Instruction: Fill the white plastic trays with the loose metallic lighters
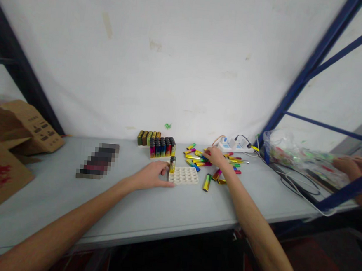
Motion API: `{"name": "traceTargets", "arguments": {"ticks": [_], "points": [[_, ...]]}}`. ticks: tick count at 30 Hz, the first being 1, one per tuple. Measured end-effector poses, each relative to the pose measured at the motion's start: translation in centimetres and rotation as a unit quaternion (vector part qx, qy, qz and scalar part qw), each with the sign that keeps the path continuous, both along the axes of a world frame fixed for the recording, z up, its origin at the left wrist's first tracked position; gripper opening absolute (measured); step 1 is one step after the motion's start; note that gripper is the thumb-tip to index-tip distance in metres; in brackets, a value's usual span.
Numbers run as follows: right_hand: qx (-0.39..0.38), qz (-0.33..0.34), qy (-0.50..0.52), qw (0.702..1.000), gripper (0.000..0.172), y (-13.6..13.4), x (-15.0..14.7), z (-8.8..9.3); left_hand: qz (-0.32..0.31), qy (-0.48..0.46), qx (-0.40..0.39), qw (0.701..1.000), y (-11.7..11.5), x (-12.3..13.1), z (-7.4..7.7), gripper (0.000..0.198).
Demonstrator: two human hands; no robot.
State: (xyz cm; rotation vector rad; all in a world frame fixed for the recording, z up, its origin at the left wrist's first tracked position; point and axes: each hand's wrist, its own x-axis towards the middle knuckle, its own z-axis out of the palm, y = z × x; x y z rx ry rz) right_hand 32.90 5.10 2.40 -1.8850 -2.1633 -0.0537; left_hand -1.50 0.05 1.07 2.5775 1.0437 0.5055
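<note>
A white tray (183, 175) with rows of round holes lies on the table. One lighter (172, 165) with a black top stands upright at its back left corner. My left hand (151, 175) grips the tray's left end, thumb along the front edge and fingers curled near that lighter. To the right, shiny lighters in mixed gradient colours (207, 182) lie in a loose pile. My right hand (216, 156) reaches into the pile's far side, its fingers pinched on a lighter (200, 154) that they partly cover.
Behind the tray stand a block of upright lighters (162, 148) and another block (148, 138) near the wall. A power strip (234, 145) with cables sits behind the pile. Cardboard boxes (34, 127) are at left, a blurred-out dark object (98, 161) nearer. Another person's hands (350, 166) show beyond the blue frame (309, 78).
</note>
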Motion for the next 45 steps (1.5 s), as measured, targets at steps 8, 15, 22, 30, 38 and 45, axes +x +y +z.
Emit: {"name": "traceTargets", "arguments": {"ticks": [8, 15, 22, 30, 38, 45], "points": [[-0.011, 0.01, 0.013, 1.0, 0.025, -0.1, 0.3, -0.5, -0.004, -0.006, 0.001, 1.0, -0.1, 0.1, 0.2, 0.061], [-0.02, -0.003, 0.049, 0.999, 0.016, -0.5, 0.2, -0.1, 0.0, 0.006, -0.004, 1.0, -0.1, 0.0, 0.2, 0.061], [0.058, 0.057, 0.266, 0.961, 0.035, -3.5, -0.9, 2.2, -0.007, -0.005, 0.005, 1.0, 0.0, 0.0, 0.1, 0.062], [-0.015, 0.165, 0.45, 0.878, 0.051, -7.9, -5.6, 3.8, -0.009, -0.016, 0.011, 1.0, -0.3, 0.2, 0.3, 0.062], [-0.131, 0.216, 0.533, 0.807, 0.041, -10.7, -7.8, 2.7, -0.006, -0.011, 0.008, 1.0, -0.3, 0.3, 0.3, 0.063], [0.046, 0.136, 0.159, 0.977, 0.036, -7.8, -5.1, 1.2, -0.004, -0.008, 0.005, 1.0, -0.3, 0.3, 0.3, 0.062]]}}
